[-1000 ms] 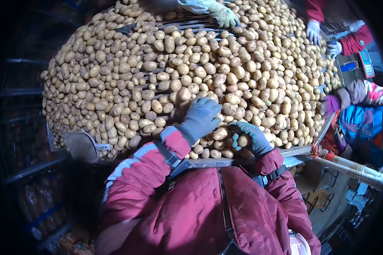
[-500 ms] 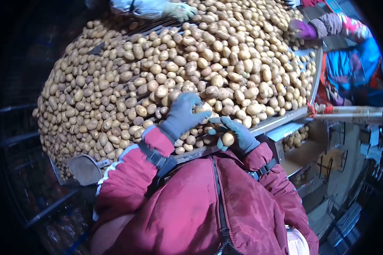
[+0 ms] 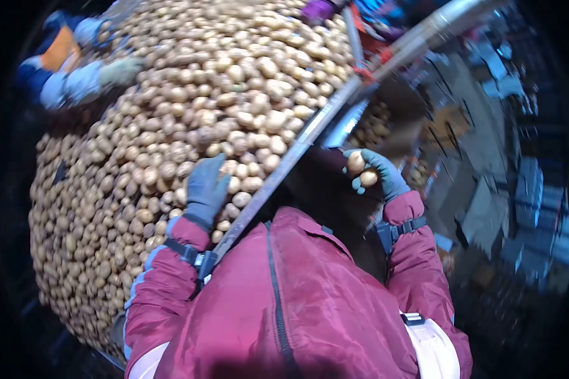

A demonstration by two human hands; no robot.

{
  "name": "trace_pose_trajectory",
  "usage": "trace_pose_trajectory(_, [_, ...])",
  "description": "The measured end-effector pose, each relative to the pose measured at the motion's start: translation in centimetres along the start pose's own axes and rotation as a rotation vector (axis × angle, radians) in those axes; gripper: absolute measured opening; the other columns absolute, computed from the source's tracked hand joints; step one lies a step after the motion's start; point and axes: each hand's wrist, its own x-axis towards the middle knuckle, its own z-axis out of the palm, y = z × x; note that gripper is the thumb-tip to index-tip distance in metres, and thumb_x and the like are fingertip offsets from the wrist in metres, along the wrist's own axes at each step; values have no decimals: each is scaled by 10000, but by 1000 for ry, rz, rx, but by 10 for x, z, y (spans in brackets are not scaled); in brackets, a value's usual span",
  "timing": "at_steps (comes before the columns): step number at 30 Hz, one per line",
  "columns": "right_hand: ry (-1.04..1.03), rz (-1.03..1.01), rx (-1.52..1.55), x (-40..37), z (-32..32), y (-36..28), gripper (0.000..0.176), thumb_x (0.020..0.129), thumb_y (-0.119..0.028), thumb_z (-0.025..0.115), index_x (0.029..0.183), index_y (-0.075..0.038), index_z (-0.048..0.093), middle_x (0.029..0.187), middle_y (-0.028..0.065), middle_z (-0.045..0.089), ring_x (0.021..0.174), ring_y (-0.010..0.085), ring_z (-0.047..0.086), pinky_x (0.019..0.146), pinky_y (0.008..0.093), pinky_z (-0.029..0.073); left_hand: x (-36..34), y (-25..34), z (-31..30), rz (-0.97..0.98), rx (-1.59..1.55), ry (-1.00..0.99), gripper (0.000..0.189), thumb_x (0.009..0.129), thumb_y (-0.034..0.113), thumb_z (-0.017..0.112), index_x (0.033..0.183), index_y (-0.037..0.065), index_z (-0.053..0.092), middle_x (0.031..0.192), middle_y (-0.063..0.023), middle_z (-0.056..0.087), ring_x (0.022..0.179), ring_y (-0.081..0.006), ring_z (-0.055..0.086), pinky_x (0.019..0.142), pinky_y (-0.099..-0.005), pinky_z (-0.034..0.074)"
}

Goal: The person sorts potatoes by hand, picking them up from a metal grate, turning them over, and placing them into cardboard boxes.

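Note:
My right hand (image 3: pixel 387 174), in a grey-blue glove, is closed around two potatoes (image 3: pixel 356 163), out past the metal rim (image 3: pixel 310 134) on the right. My left hand (image 3: pixel 206 188), gloved the same, lies on the near edge of a wide heap of potatoes (image 3: pixel 171 120). Its fingers are stretched out, the thumb apart, and no potato shows in its grip. Pale potatoes of mixed sizes surround it, and a few lie between it and the rim.
A box holding potatoes (image 3: pixel 374 123) stands beyond the rim. A metal pole (image 3: pixel 436 35) with red ties slants at upper right. One co-worker's pale glove (image 3: pixel 121 71) reaches in from the left, another's purple glove (image 3: pixel 318 9) at the top. Flattened cardboard (image 3: pixel 540 221) lies far right.
The view has swung right. My right hand has moved off the heap past the rim, now with two potatoes visible. My left hand stays over the heap, apart from the right.

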Motion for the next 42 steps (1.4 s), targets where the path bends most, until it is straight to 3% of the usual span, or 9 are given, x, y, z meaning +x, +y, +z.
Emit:
trace_pose_trajectory(9, [529, -28, 28, -127, -171, 96, 525, 1030, -496, 581, 1329, -66, 624, 1058, 140, 723, 639, 242, 733, 489, 334, 588, -3, 4, -13, 141, -90, 161, 536, 909, 227, 710, 1409, 77, 585, 1259, -175, 636, 1174, -364, 588, 1029, -474, 458])
trace_pose_trajectory(13, [1063, 109, -36, -123, -205, 135, 361, 1004, -403, 635, 1235, -127, 670, 1023, 128, 727, 617, 312, 710, 496, 389, 575, -3, 1, -13, 141, -100, 182, 548, 904, 226, 717, 1413, 77, 581, 1259, -178, 635, 1187, -363, 587, 1040, -474, 456])
trace_pose_trajectory(17, [577, -24, 229, -99, -154, 113, 301, 1006, -338, 639, 1200, -108, 656, 917, 132, 693, 648, 291, 702, 543, 406, 574, -5, 1, -14, 142, -108, 187, 565, 895, 239, 729, 1416, 79, 584, 1241, -181, 632, 1170, -365, 597, 1025, -477, 469])
trace_pose_trajectory(22, [464, -396, 277, -23, -119, 46, 224, 978, -201, 639, 1128, -35, 656, 886, 115, 688, 640, 232, 680, 555, 367, 577, -9, -19, 12, 67, 68, 79, 564, 892, 262, 719, 1415, 102, 584, 1247, -174, 632, 1179, -367, 588, 1040, -487, 457])
trace_pose_trajectory(26, [671, -789, -215, 36, -180, 1, 360, 1027, -160, 603, 1358, -19, 602, 1201, 94, 691, 1016, 168, 694, 819, 283, 585, -13, -17, 18, 86, 43, 80, 557, 891, 286, 718, 1405, 113, 591, 1263, -160, 636, 1186, -359, 586, 1060, -475, 452])
trace_pose_trajectory(29, [207, -663, -183, 24, -32, -34, 373, 1053, -206, 569, 1384, -37, 599, 1185, 64, 691, 927, 126, 689, 766, 255, 575, -13, -3, 8, 57, 50, 119, 551, 884, 279, 722, 1395, 113, 599, 1234, -157, 637, 1172, -360, 588, 1039, -473, 465])
trace_pose_trajectory(33, [51, -429, -312, 92, 80, -28, 378, 1004, -201, 647, 1346, -44, 632, 1111, 16, 685, 778, 56, 625, 648, 199, 518, -9, -5, 7, -52, -38, 84, 542, 904, 281, 716, 1399, 96, 595, 1240, -168, 640, 1180, -367, 593, 1048, -451, 465])
trace_pose_trajectory(39, [26, -622, -679, 185, 150, -66, 584, 931, -271, 730, 1451, -65, 566, 1218, 94, 691, 785, 95, 649, 685, 249, 543, 5, -4, -32, -545, -1060, 230, 474, 989, 188, 644, 1421, 7, 571, 1416, -138, 600, 1301, -219, 553, 1123, -343, 417])
trace_pose_trajectory(42, [123, -733, -1245, 205, 170, -63, 661, 866, -359, 766, 1454, -122, 579, 1184, 139, 697, 934, 92, 643, 769, 269, 545, -5, -30, -18, -493, -980, 261, 443, 1004, 188, 618, 1412, 18, 589, 1410, -118, 599, 1303, -208, 545, 1127, -320, 407])
